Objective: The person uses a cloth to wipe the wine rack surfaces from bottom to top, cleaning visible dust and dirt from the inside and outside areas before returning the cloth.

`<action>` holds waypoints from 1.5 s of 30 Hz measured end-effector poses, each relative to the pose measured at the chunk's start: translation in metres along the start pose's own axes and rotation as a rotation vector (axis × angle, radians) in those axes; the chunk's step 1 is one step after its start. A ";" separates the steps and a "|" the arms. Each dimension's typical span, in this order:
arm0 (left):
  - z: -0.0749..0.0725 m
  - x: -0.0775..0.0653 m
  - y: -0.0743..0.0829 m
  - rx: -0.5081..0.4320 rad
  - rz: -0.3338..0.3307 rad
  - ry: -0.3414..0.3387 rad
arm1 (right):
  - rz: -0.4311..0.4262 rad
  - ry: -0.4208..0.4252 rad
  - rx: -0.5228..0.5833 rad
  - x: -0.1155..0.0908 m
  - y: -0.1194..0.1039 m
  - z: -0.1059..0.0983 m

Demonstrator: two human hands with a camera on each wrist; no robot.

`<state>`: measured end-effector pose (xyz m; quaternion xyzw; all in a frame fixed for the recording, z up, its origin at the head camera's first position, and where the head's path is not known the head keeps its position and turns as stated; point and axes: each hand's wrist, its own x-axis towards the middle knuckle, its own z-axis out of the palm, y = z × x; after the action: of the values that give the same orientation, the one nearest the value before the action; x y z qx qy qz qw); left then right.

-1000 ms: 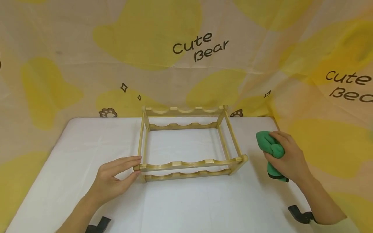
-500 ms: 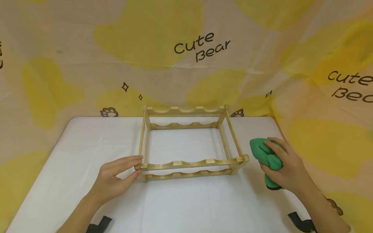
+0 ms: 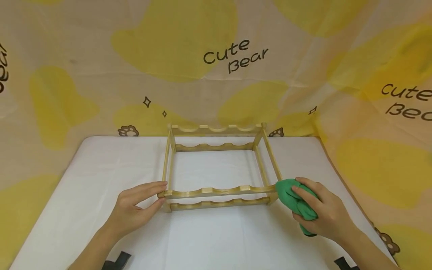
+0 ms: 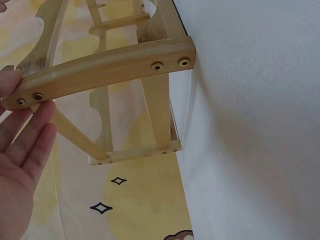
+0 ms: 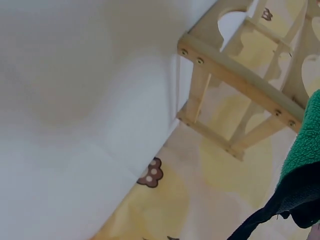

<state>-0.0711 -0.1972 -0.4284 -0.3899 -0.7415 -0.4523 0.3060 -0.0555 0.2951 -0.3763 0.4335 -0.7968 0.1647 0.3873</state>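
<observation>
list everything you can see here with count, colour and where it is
wooden rack: 1, light wood tone, standing on the table
cloth: 1, green with black edging, at the rack's near right corner
table: 1, white, under the rack
printed backdrop: sheet count unclear, yellow and pale beige, behind and beside the table
black pieces: 2, black, near the wrists, identity unclear
left hand: 1, bare, gripping the rack's near left corner
right hand: 1, bare, holding the cloth
</observation>
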 end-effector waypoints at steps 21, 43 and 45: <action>0.001 -0.002 0.002 0.018 -0.023 -0.006 | -0.234 -0.440 -0.024 -0.029 -0.025 0.036; 0.002 -0.001 0.000 0.022 -0.001 -0.010 | -0.095 -0.557 -0.012 -0.032 -0.032 0.083; 0.001 -0.002 0.000 0.021 -0.003 -0.011 | -0.112 -0.546 0.004 -0.029 -0.036 0.087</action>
<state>-0.0699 -0.1964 -0.4302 -0.3880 -0.7486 -0.4427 0.3051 -0.0579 0.2387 -0.4571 0.5059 -0.8462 0.0218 0.1658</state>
